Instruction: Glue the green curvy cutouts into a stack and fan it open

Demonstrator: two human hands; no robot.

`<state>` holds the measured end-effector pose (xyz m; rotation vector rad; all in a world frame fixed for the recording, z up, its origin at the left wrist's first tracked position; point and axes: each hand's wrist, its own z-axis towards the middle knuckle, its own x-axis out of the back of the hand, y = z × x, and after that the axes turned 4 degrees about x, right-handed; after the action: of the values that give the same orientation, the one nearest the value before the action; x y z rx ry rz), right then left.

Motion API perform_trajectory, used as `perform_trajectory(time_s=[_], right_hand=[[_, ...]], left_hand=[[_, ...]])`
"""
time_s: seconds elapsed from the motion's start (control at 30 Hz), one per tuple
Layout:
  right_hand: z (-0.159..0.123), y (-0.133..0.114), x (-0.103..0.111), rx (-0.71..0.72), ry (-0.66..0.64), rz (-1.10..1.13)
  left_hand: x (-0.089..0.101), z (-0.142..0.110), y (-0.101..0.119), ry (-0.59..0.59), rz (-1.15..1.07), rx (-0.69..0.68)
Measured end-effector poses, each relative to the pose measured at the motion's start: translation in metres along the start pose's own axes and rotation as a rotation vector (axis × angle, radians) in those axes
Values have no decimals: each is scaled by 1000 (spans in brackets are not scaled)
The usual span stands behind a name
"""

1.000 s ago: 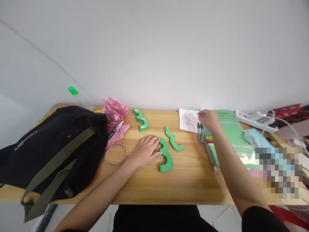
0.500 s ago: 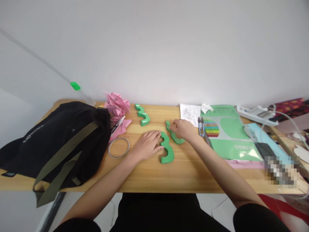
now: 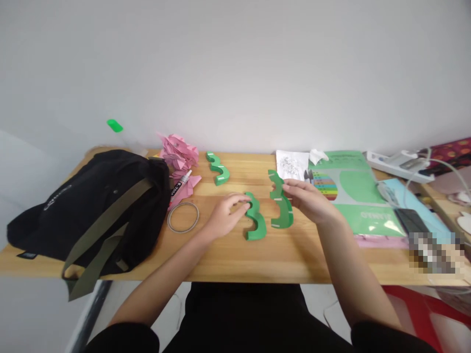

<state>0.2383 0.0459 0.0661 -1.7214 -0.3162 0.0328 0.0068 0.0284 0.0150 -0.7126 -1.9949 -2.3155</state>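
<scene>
My left hand (image 3: 226, 214) pinches the top of a thick green wavy foam piece (image 3: 256, 221) that stands on the wooden table (image 3: 257, 255). Just to its right, my right hand (image 3: 308, 201) holds a flat green wavy cut-out (image 3: 280, 205) upright above the table, with small white marks on its face. A third green wavy piece (image 3: 218, 168) lies further back near the wall.
A black bag (image 3: 91, 211) with an olive strap fills the table's left end. Crumpled pink paper (image 3: 179, 153), a glue tube (image 3: 180, 188) and a ring (image 3: 183, 216) lie beside it. To the right are snips (image 3: 307, 177), a white sheet (image 3: 292, 164), a green paper pad (image 3: 353, 196), a phone (image 3: 408, 220) and a power strip (image 3: 397, 162).
My right hand came back from the snips, took the flat green cut-out off the table and raised it upright. My left hand went from lying flat to pinching the thick piece.
</scene>
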Motion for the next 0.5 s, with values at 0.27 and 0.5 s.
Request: perform_trajectory(time_s=[0.27, 0.5], right_hand=[[-36, 21, -45, -56, 35, 377], [-69, 36, -63, -77, -64, 249]], left_hand=[[-26, -30, 35, -223, -611, 485], [-31, -37, 33, 130, -704, 488]])
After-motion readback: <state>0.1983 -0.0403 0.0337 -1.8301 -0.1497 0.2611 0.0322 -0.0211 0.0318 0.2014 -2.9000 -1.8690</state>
